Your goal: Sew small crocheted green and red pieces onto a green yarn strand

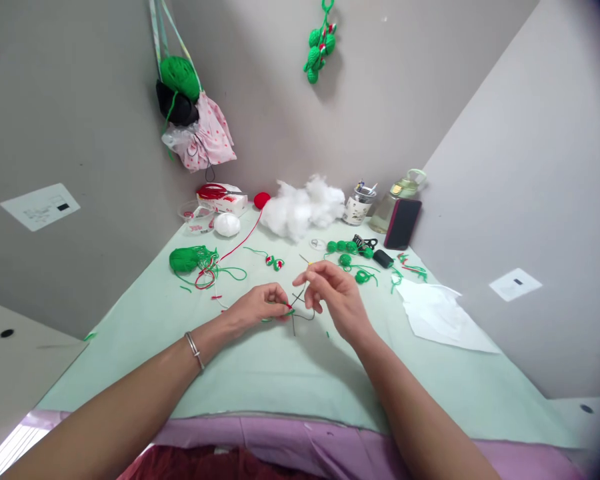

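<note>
Between the thumb and fingers of my left hand (265, 303) is a small red and green crochet piece (291, 309), mostly covered by the fingertips. A dark thread (307, 318) loops from it toward my right hand (337, 297). That hand is raised a little higher, its fingers curled on a thin pointed tool (304, 258) with a bit of yellow; whether it is a needle or a crochet hook I cannot tell. Beyond the hands lie two small red, white and green crochet pieces (275, 263) with a green tail.
Green yarn (185, 259) lies left, near a red yarn ball (262, 200) and white stuffing (300, 210). Green crochet balls (345, 260), a phone (403, 224), a bottle (387, 208), a pen cup (359, 205) and white sheet (437, 310) are right. Red scissors (214, 192) rest on a box.
</note>
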Demonstrator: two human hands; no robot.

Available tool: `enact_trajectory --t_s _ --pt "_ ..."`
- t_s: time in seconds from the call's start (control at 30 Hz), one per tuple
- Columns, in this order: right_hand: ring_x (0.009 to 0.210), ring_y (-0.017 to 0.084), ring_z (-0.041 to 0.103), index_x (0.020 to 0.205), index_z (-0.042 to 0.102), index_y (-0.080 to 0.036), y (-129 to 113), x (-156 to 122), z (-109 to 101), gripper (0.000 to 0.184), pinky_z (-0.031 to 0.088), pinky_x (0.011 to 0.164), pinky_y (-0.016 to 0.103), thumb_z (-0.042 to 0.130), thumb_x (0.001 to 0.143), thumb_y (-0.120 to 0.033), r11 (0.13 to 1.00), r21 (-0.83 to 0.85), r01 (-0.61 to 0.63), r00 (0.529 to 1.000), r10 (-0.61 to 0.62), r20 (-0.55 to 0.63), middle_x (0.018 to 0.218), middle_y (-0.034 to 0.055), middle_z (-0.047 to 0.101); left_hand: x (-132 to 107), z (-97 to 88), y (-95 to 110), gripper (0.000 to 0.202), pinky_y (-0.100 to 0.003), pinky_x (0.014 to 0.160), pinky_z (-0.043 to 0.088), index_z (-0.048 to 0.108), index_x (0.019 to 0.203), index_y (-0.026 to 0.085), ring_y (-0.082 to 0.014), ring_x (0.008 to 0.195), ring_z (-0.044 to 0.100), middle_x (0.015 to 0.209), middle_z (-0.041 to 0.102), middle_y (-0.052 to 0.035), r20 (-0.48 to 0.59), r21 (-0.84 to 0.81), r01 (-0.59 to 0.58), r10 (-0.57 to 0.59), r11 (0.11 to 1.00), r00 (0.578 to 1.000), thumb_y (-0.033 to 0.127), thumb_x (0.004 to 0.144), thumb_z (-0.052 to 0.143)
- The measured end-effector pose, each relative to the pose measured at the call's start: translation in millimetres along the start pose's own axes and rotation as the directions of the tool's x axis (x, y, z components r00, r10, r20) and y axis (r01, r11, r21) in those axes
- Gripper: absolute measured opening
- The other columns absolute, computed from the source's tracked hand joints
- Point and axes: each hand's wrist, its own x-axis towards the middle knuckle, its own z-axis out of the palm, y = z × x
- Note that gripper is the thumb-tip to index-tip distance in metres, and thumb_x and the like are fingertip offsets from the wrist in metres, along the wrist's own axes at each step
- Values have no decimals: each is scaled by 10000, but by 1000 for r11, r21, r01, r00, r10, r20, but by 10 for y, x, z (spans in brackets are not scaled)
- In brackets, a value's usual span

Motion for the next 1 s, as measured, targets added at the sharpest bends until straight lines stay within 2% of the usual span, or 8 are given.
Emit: enact_trajectory --t_s 0.1,0.2,0.33,0.43,0.8,1.0 --pt "458 103 541 855 487 -212 -16 42 -85 237 385 444 217 557 900 -434 978 168 -121 992 114 53 635 -18 640 -19 -37 46 249 -253 631 351 557 845 171 -172 756 654 778 687 -31 9 -25 37 -37 999 999 345 750 708" --pt "413 75 477 826 497 -201 -17 108 -198 210 361 428 190 599 875 -378 966 248 -69 993 91 -79 535 -54 565 -28 -60 75 247 -260 639 345 556 841 176 -179 777 672 797 710 -42 18 -38 51 -51 998 999 354 755 704" --pt "408 52 410 807 506 -195 -31 183 -396 214 317 398 173 655 824 -348 954 294 53 955 38 -296 540 -75 495 -15 -69 58 276 -261 629 338 560 830 176 -184 778 681 781 712 -37 11 -56 87 -87 995 996 359 720 735" --pt "424 45 395 788 510 -188 -39 211 -534 240 320 400 164 691 791 -345 944 309 116 920 15 -392 550 -80 460 -1 -75 39 283 -260 616 332 563 824 173 -182 762 680 778 717 -44 20 -64 91 -90 994 996 362 713 741" --pt "433 42 405 722 508 -166 -30 244 -679 145 319 398 148 623 810 -177 910 345 229 811 18 -585 544 -69 482 20 -112 -1 242 -266 580 315 568 838 166 -174 740 674 782 715 -48 38 -38 63 -61 997 997 331 734 711" --pt "435 34 407 736 493 -178 -51 254 -749 190 315 394 137 649 831 -229 926 287 244 754 5 -657 560 -85 452 20 -114 11 265 -269 586 316 561 838 164 -188 750 681 787 720 -53 37 -48 83 -81 995 996 337 719 724"
